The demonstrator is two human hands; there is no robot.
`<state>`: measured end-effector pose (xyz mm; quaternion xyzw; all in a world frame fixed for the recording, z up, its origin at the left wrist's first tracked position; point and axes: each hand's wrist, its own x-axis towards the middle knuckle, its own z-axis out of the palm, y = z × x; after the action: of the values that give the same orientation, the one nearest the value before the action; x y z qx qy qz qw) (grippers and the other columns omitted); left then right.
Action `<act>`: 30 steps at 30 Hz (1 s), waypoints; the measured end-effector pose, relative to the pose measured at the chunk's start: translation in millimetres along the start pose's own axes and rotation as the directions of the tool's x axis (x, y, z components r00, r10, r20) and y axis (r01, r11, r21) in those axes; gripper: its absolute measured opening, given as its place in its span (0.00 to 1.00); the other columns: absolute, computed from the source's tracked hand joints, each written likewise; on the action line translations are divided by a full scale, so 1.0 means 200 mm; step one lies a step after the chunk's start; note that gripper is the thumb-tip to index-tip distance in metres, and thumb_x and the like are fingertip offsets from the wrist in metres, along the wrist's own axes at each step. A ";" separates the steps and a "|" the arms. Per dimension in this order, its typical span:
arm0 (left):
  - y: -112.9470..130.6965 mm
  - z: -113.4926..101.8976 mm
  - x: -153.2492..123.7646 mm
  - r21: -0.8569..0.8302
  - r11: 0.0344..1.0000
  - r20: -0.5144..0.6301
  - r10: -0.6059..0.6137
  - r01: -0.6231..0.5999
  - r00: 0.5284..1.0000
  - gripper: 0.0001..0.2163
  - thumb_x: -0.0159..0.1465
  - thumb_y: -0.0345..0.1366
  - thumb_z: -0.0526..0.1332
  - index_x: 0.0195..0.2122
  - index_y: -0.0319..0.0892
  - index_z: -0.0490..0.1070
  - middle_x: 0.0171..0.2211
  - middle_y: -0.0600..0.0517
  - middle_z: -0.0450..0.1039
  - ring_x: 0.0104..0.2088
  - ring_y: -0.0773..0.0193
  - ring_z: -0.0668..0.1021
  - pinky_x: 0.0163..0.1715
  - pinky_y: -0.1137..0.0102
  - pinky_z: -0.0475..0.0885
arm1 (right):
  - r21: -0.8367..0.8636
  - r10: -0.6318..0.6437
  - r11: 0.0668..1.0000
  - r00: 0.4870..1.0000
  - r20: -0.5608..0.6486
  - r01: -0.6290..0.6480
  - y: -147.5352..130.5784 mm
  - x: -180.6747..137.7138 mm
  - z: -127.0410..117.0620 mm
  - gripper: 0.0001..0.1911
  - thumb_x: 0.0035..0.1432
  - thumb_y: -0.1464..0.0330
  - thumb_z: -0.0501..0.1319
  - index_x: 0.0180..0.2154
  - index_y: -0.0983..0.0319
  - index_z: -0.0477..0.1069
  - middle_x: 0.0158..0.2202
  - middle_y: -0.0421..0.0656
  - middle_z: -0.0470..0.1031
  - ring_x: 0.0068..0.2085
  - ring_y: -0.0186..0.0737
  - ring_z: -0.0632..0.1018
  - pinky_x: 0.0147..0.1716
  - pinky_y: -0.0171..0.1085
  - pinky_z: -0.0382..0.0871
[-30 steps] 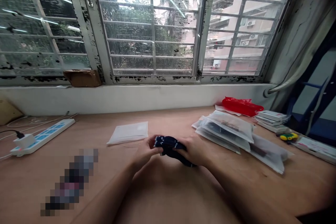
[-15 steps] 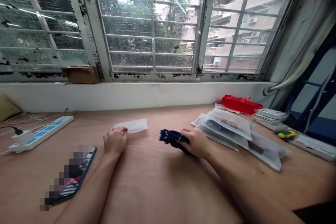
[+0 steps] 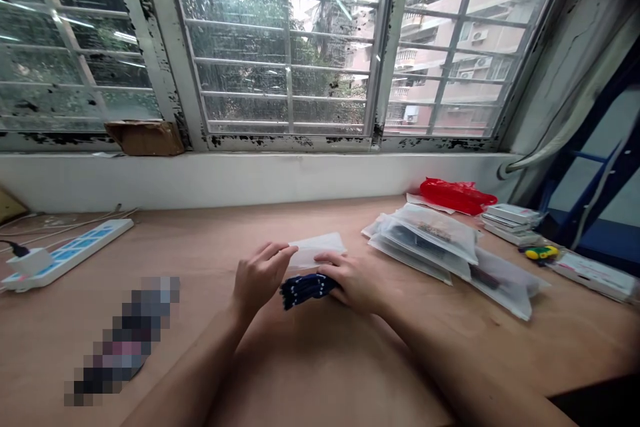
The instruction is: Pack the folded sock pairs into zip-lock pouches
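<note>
1. Half a second ago your left hand (image 3: pixel 263 279) was off to the left over the translucent pouch (image 3: pixel 317 247); now hand and pouch are both in the middle, in front of you.
2. The navy bundle (image 3: pixel 306 288) was farther from you then and stood apart from the pouch; now it sits lower in the view, on the near side of the pouch, between your hands.
3. Your right hand (image 3: pixel 356 280) has kept hold of the bundle throughout, its fingers closed around the right end; some of those fingers now reach over the near right part of the pouch as well.
4. Your left hand has its thumb and forefinger brought together at the pouch's left edge, pinching it.
5. The bundle's long axis runs roughly left to right, its white-dotted end pointing left and slightly back toward you.
6. The pouch lies longer from left to right than front to back, its right side a little farther from you.
7. You can't see the bundle's right end, covered by your right hand, and your fingers hide parts of the pouch's near edge.
8. Mosaic blocks cover the flat object (image 3: pixel 137 368) on the left of the table (image 3: pixel 200 243), and the bottom edge cuts off your forearms.
</note>
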<state>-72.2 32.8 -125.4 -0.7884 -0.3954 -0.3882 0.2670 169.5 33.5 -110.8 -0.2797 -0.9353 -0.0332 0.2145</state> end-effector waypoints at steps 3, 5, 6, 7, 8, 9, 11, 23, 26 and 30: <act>-0.02 -0.01 0.00 0.025 0.999 0.005 -0.033 0.033 0.999 0.12 0.67 0.27 0.53 0.41 0.46 0.75 0.38 0.52 0.79 0.38 0.63 0.79 0.32 0.73 0.68 | 0.064 0.009 0.998 1.000 -0.027 -0.008 0.03 -0.01 -0.02 0.18 0.61 0.72 0.57 0.53 0.57 0.71 0.54 0.45 0.73 0.50 0.44 0.75 0.49 0.42 0.70; -0.04 -0.02 -0.01 0.043 0.999 0.039 -0.028 0.026 0.999 0.13 0.68 0.26 0.51 0.38 0.45 0.75 0.40 0.52 0.79 0.38 0.64 0.79 0.28 0.74 0.66 | 0.085 0.013 0.996 0.998 -0.064 -0.007 0.05 -0.02 -0.02 0.19 0.61 0.72 0.57 0.53 0.57 0.70 0.53 0.44 0.73 0.51 0.44 0.74 0.49 0.42 0.70; -0.05 -0.02 -0.01 0.042 0.999 0.063 -0.020 0.017 0.998 0.14 0.68 0.26 0.50 0.37 0.45 0.74 0.42 0.52 0.79 0.38 0.65 0.78 0.27 0.74 0.65 | 0.086 0.019 0.996 0.996 -0.086 -0.011 0.07 -0.03 -0.02 0.19 0.61 0.73 0.57 0.53 0.57 0.70 0.53 0.44 0.74 0.51 0.44 0.74 0.49 0.42 0.70; -0.06 -0.03 -0.01 0.035 0.999 0.093 -0.015 0.012 0.996 0.14 0.68 0.27 0.50 0.37 0.45 0.74 0.43 0.52 0.78 0.38 0.65 0.78 0.26 0.74 0.65 | 0.085 0.025 0.996 0.994 -0.107 -0.016 0.08 -0.03 -0.02 0.19 0.61 0.73 0.57 0.53 0.56 0.70 0.53 0.45 0.74 0.51 0.44 0.74 0.49 0.43 0.70; -0.07 -0.03 -0.01 0.022 1.000 0.127 -0.013 0.011 0.992 0.13 0.69 0.29 0.50 0.38 0.46 0.75 0.44 0.52 0.78 0.39 0.64 0.78 0.27 0.74 0.66 | 0.084 0.030 0.996 0.991 -0.129 -0.019 0.10 -0.04 -0.01 0.18 0.61 0.72 0.58 0.52 0.56 0.71 0.53 0.45 0.74 0.50 0.44 0.75 0.49 0.43 0.71; -0.08 -0.03 -0.01 0.006 1.000 0.161 -0.015 0.014 0.987 0.12 0.69 0.31 0.51 0.39 0.46 0.75 0.45 0.51 0.77 0.40 0.63 0.78 0.28 0.73 0.68 | 0.086 0.035 0.996 0.988 -0.149 -0.022 0.11 -0.04 -0.01 0.18 0.61 0.72 0.58 0.52 0.57 0.71 0.53 0.45 0.74 0.50 0.45 0.75 0.48 0.43 0.71; -0.10 -0.03 -0.02 -0.025 1.000 0.217 -0.008 0.013 0.976 0.10 0.68 0.36 0.54 0.42 0.46 0.74 0.47 0.49 0.76 0.43 0.60 0.78 0.34 0.70 0.71 | 0.094 0.041 0.995 0.984 -0.172 -0.025 0.15 -0.05 -0.01 0.16 0.61 0.71 0.58 0.51 0.58 0.71 0.52 0.46 0.74 0.50 0.46 0.75 0.49 0.44 0.71; -0.13 -0.07 -0.02 0.003 1.000 0.004 0.003 -0.003 1.000 0.09 0.57 0.29 0.58 0.23 0.44 0.74 0.40 0.51 0.81 0.38 0.56 0.79 0.39 0.61 0.71 | 0.586 0.472 0.767 0.849 -0.238 -0.262 0.18 -0.06 0.01 0.13 0.61 0.60 0.59 0.39 0.63 0.75 0.37 0.45 0.79 0.39 0.45 0.78 0.40 0.42 0.72; -0.13 -0.08 -0.01 -0.022 0.999 0.006 -0.049 0.049 0.999 0.12 0.60 0.30 0.57 0.20 0.44 0.72 0.34 0.52 0.81 0.33 0.61 0.78 0.38 0.63 0.69 | 0.752 0.639 0.546 0.764 -0.089 -0.370 0.21 -0.03 0.00 0.19 0.59 0.54 0.60 0.36 0.64 0.74 0.31 0.43 0.78 0.34 0.44 0.78 0.32 0.39 0.72; -0.14 -0.09 0.01 -0.063 0.997 0.049 -0.033 0.036 0.998 0.11 0.66 0.35 0.56 0.28 0.44 0.75 0.31 0.51 0.77 0.31 0.64 0.75 0.37 0.68 0.67 | 0.886 0.677 0.331 0.736 0.017 -0.325 0.23 0.07 -0.17 0.21 0.55 0.53 0.63 0.40 0.63 0.75 0.37 0.44 0.81 0.38 0.45 0.80 0.36 0.40 0.75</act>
<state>-102.4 35.9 -110.2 -0.7987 -0.4026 -0.3863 0.2254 196.7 74.1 -77.4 -0.4071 -0.6328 0.4443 0.4862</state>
